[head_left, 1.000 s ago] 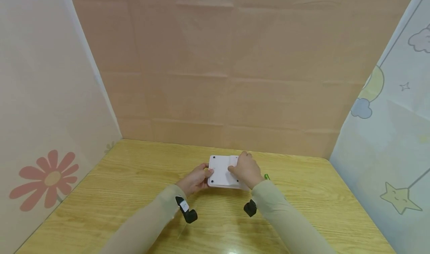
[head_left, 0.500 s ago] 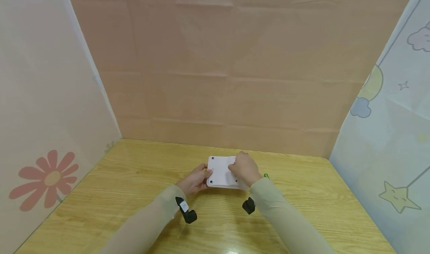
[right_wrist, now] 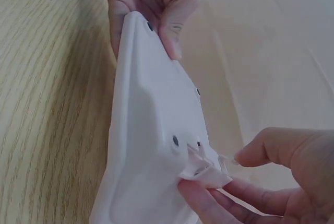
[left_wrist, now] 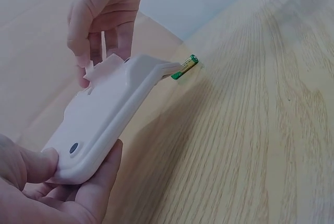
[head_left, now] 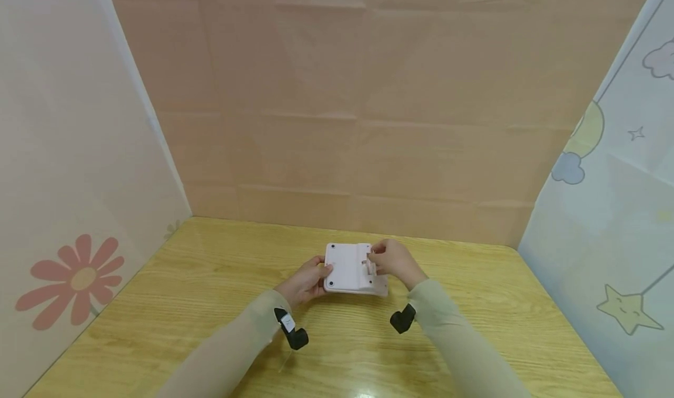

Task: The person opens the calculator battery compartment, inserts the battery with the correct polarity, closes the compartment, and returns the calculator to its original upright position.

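A pale pink calculator (head_left: pixel 344 267) is held face down above the table, its back with dark round feet turned up. My left hand (head_left: pixel 308 281) grips its left end, thumb on the back and fingers underneath. At the other end my right hand (head_left: pixel 395 261) pinches the small battery cover (right_wrist: pixel 211 176), which stands tilted up from the battery compartment. In the right wrist view, the opening (right_wrist: pixel 197 153) shows beside the cover. A green and gold battery (left_wrist: pixel 185 67) lies on the table past the calculator's far end; the head view does not show it.
The wooden table (head_left: pixel 210 328) runs back to a tan paper wall (head_left: pixel 337 105). A flower-print panel (head_left: pixel 79 152) stands at the left and a panel with stars and clouds (head_left: pixel 621 222) at the right. Both wrists wear small black cameras.
My right hand has drawn back to the right, and the battery cover has come up with it, baring the compartment. The left hand and the calculator have hardly moved.
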The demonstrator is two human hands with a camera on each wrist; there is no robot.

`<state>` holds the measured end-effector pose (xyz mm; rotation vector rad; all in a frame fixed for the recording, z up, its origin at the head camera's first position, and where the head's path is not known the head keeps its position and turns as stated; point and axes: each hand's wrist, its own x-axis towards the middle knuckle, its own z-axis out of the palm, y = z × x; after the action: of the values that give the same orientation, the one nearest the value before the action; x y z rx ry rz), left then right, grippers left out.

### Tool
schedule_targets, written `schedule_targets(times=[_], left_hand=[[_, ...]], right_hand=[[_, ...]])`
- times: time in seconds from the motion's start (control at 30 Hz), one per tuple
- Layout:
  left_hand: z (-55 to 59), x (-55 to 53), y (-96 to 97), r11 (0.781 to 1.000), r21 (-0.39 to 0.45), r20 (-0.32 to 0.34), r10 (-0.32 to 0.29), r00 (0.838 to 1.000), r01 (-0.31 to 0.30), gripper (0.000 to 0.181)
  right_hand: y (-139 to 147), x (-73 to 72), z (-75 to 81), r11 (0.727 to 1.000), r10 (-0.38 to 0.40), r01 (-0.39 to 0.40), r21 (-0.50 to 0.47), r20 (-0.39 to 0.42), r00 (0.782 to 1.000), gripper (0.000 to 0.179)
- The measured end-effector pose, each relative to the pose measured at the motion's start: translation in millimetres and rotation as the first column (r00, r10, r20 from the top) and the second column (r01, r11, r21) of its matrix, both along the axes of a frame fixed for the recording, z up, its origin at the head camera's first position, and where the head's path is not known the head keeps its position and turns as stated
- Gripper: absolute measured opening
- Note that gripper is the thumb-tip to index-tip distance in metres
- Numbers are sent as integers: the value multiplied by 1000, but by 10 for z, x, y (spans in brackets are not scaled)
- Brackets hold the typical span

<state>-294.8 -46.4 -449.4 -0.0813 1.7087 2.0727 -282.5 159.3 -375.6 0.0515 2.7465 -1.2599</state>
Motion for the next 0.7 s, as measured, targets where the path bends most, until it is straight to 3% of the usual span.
schedule_targets(times=[0.23,0.5,0.7], left_hand=[[22,11,5,1000,15,-8,-4,1000,4,38],[23,-1,10,1000,12,6,9,1000,-9,36],[21,3,-4,1000,16,2,10,1000,-10,37]], right_hand=[[113,-21,-27,984,3,5,-180,46,999,34],[246,19,-48,924,90,-67,-376,43,995,39],[291,-12,-105,887,69,-17,-462,95,993,41]])
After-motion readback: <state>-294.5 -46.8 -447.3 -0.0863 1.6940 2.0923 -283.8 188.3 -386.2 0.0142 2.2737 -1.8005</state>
